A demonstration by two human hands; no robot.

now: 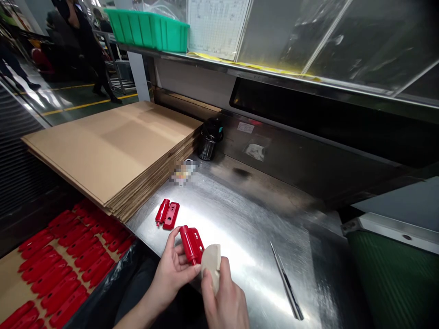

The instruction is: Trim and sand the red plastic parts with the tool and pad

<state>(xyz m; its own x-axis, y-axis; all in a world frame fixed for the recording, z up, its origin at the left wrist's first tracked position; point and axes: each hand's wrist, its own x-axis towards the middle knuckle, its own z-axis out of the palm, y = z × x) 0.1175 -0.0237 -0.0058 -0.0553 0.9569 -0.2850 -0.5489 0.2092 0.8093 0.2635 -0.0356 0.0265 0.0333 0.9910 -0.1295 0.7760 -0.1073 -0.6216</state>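
Observation:
My left hand (168, 272) is closed around a glossy red plastic part (188, 244), which has a rounded barrel on one side and a flat plate with small holes on the other. In my right hand (226, 297), thumb and fingers pinch an off-white half-disc pad (211, 264). Its curved edge is right against the red part's lower end; whether the two touch, I cannot tell. A similar red part (167, 214) lies on the metal table (236, 219), just beyond my left hand. To the right rests a thin pointed metal tool (284, 281).
A tall stack of cardboard sheets (120, 146) fills the table's left. Below it, several rows of red parts (75, 256) lie on cardboard. A dark jar (207, 139) stands behind, under a shelf with a green bin (147, 29). A green conveyor belt (391, 274) is at right. People stand far left.

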